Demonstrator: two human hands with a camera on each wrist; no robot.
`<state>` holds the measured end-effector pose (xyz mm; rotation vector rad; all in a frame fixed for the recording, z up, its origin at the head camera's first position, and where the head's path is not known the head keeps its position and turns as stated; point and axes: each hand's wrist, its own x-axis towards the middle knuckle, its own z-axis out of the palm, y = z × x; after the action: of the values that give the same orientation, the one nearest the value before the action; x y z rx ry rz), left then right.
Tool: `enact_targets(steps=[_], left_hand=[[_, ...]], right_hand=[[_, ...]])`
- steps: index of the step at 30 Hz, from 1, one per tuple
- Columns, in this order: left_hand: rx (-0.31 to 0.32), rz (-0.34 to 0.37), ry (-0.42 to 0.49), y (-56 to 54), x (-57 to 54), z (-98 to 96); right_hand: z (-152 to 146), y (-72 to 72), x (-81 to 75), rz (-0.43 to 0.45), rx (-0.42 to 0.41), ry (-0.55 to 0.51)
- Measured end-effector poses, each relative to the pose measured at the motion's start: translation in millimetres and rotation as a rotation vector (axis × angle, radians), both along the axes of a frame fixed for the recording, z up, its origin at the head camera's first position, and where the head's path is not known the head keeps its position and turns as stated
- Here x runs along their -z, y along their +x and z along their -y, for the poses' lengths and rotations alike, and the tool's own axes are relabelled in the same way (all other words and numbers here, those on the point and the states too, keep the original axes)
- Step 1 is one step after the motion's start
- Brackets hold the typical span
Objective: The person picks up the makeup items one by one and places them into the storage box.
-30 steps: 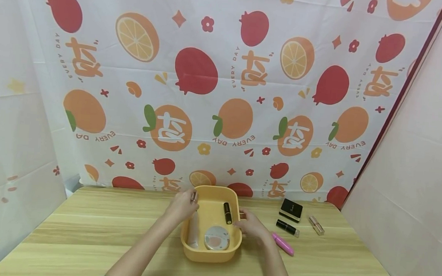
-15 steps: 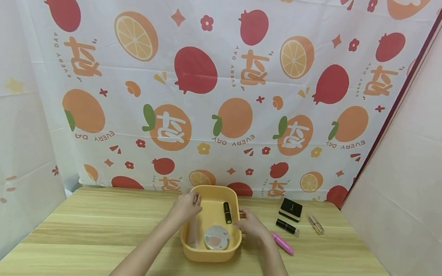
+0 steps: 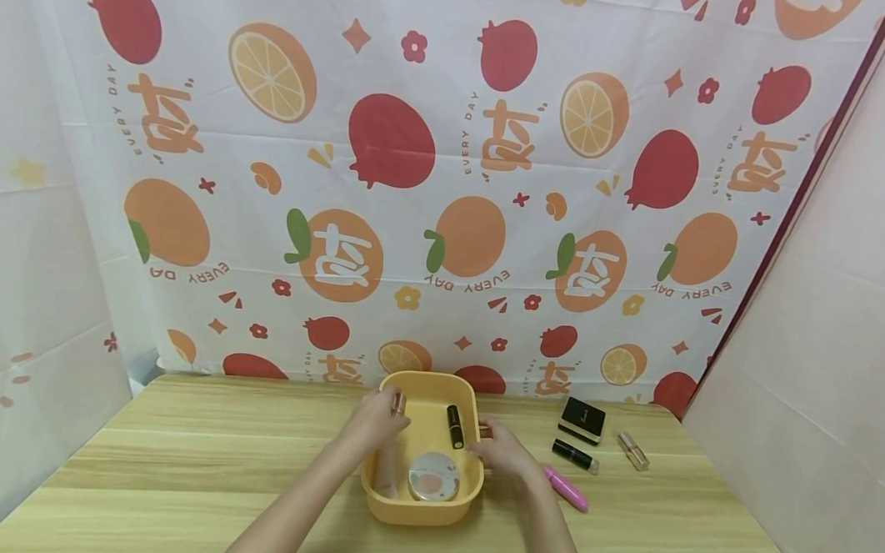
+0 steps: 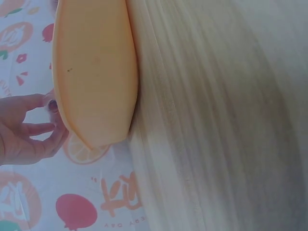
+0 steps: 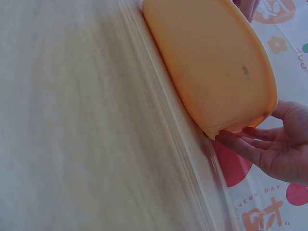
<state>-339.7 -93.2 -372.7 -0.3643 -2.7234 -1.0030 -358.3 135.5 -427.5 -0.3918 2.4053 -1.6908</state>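
A yellow plastic basket (image 3: 421,518) stands on the wooden table. My left hand (image 3: 375,419) is over its left rim and pinches a small pinkish, shiny tube (image 3: 400,404), like a lipstick, mostly hidden by the fingers; the left wrist view shows its dark round end (image 4: 52,105). My right hand (image 3: 507,449) holds the basket's right wall, thumb at the rim and fingers (image 5: 240,144) against the outside. Inside the basket lie a black lipstick tube (image 3: 455,427), a round compact (image 3: 434,477) with a pale patterned lid, and a long translucent tube (image 3: 386,470) along the left wall.
Right of the basket lie a black square compact (image 3: 583,421), a black tube with a clear end (image 3: 575,455), a pink tube (image 3: 566,488) and a clear-and-gold tube (image 3: 633,451). A fruit-print curtain (image 3: 440,326) hangs behind the table (image 3: 215,465).
My left hand, with the small tube, has shifted slightly right and inward over the basket. My right hand and the basket have stayed in place.
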Motion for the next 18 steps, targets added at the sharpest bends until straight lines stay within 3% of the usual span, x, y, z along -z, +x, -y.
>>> enact_targets(steps=[6,18], left_hand=[[-0.024,0.065,0.029,1.3,0.6,-1.9],[-0.002,0.03,0.086,1.3,1.4,2.6]], right_hand=[[-0.5,-0.9,1.2,0.004,0.007,0.008],[-0.2,-0.7,1.4,0.017,0.01,-0.003]])
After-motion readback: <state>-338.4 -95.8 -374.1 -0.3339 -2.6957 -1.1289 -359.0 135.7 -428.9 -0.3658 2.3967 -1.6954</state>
